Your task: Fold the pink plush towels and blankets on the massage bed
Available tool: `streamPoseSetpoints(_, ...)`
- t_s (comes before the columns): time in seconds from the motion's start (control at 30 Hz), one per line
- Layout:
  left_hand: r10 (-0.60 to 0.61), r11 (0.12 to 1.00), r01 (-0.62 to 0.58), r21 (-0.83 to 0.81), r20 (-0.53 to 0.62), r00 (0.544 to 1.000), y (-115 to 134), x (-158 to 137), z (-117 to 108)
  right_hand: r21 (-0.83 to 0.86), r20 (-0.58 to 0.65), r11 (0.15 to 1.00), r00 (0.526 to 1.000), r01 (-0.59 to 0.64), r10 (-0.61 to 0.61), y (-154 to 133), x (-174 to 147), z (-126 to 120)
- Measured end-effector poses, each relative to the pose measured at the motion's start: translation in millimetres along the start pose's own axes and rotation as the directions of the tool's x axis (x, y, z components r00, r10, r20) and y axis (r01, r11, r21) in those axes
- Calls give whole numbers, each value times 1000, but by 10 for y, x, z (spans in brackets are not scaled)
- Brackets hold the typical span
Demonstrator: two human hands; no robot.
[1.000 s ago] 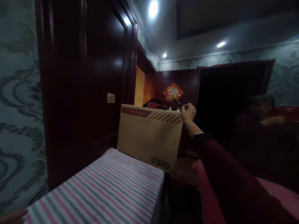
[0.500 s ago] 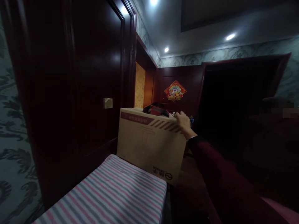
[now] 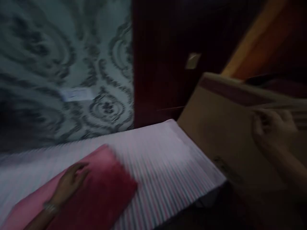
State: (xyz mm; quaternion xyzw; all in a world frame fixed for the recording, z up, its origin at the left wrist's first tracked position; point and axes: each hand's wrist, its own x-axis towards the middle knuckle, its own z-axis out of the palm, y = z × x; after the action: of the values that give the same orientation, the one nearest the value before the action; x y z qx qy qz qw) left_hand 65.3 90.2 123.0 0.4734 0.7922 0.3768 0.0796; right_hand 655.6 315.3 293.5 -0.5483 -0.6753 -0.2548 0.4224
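My left hand (image 3: 69,182), with a band at the wrist, is over a flat red-pink item (image 3: 107,179), cloth or sheet-like. Its fingers are partly bent, with a gap between thumb and forefinger, and it seems to rest on the item without gripping it. On the right, my right hand (image 3: 275,129) is smeared by motion in front of a large cardboard box (image 3: 220,121). Those fingers look curled, but whether they hold anything is unclear. The red-pink item lies on a striped cloth (image 3: 163,159) over a table or bench.
Patterned wallpaper (image 3: 107,80) covers the wall behind, with a small white label (image 3: 78,94) on it. A dark red door panel (image 3: 155,80) with a switch plate (image 3: 193,60) is behind the box. The box's lower part stands past the cloth's right edge.
My view has swung left and down. My left hand and the red-pink item have come into sight. My right hand has left the box's top edge and now shows lower, before its front.
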Motion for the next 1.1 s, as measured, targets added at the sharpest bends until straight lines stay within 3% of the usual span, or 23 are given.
streamPoseSetpoints(0.03, 9, 996, -9, 84, 8, 1000, -182, -135, -159, 141, 40, 989, 998, 34, -40, -326, -244, 221)
streamPoseSetpoints(0.1, -64, 964, 86, 250, -98, 993, -519, -351, -409, 443, 272, 897, 951, 13, -148, -1059, -849, 589)
streamPoseSetpoints(0.17, -182, 910, 256, 325, -241, 953, -829, -560, -604, 633, 522, 741, 831, -225, -194, -1779, -1514, 857)
streamPoseSetpoints(0.2, -264, 883, 354, 308, -300, 917, -969, -674, -689, 656, 618, 673, 755, -341, -221, -2094, -1825, 973)
streamPoseSetpoints(0.27, -479, 822, 549, 154, -335, 811, -1205, -914, -834, 637, 720, 586, 657, -501, -221, -2597, -2332, 1200)
streamPoseSetpoints(0.33, -701, 706, 702, -88, -229, 676, -1370, -1137, -926, 590, 785, 563, 576, -579, -230, -2940, -2654, 1424)
streamPoseSetpoints(0.4, -839, 519, 800, -300, 1, 545, -1454, -1306, -949, 519, 846, 580, 473, -628, -245, -3172, -2810, 1612)
streamPoseSetpoints(0.47, -881, 313, 857, -409, 213, 423, -1461, -1405, -905, 446, 894, 588, 362, -675, -262, -3343, -2853, 1735)
streamPoseSetpoints(0.53, -886, 184, 867, -464, 305, 351, -1409, -1444, -822, 387, 921, 570, 272, -725, -279, -3483, -2830, 1782)
streamPoseSetpoints(0.63, -876, 150, 818, -556, 308, 371, -1292, -1444, -692, 310, 940, 506, 182, -805, -287, -3644, -2733, 1723)
streamPoseSetpoints(0.77, -825, 59, 791, -609, 416, 382, -1156, -1436, -607, 194, 907, 310, 49, -931, -418, -3796, -2586, 1506)
streamPoseSetpoints(0.87, -787, 19, 770, -637, 466, 404, -1055, -1409, -655, 107, 864, 184, 0, -977, -503, -3913, -2512, 1357)
streamPoseSetpoints(0.93, -776, 64, 739, -671, 432, 460, -981, -1343, -761, 93, 889, 133, 23, -987, -458, -3975, -2477, 1291)
streamPoseSetpoints(1.03, -728, 195, 699, -688, 375, 573, -910, -1133, -977, 155, 926, 91, 113, -984, -361, -3974, -2459, 1231)
streamPoseSetpoints(1.1, -700, 246, 697, -674, 373, 608, -929, -943, -1068, 184, 941, 77, 153, -980, -301, -3910, -2495, 1214)
